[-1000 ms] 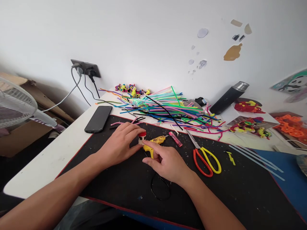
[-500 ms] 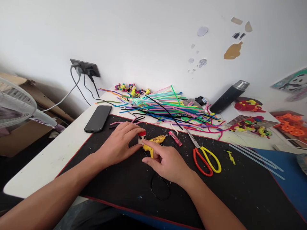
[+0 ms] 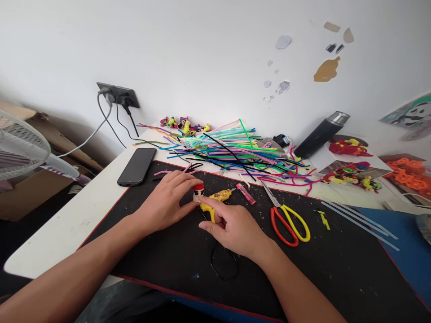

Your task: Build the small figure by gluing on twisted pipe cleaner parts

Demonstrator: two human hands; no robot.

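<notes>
My left hand (image 3: 168, 196) is closed around a small figure head (image 3: 198, 194), pale with black eye marks and a red top. Fingers grip it at the top and the thumb at its base. The index finger of my right hand (image 3: 232, 224) points at the head's lower right side and seems to touch it. That hand's other fingers are curled, partly hidden, and its thumb is apart. Just behind it a yellow glue gun (image 3: 220, 196) lies on the black mat (image 3: 168, 255), its handle partly covered by my right hand.
A pink lighter (image 3: 246, 194), scissors (image 3: 286, 215) and a yellow-green scrap (image 3: 323, 220) lie to the right. Clear glue sticks (image 3: 360, 224) are farther right. Behind are a pile of pipe cleaners (image 3: 232, 148) and a black flask (image 3: 321, 134). A phone (image 3: 137, 166) lies left, near a fan (image 3: 25, 141).
Both hands keep nearly the same pose on the small head. The whole view has shifted very slightly; nothing else has visibly moved.
</notes>
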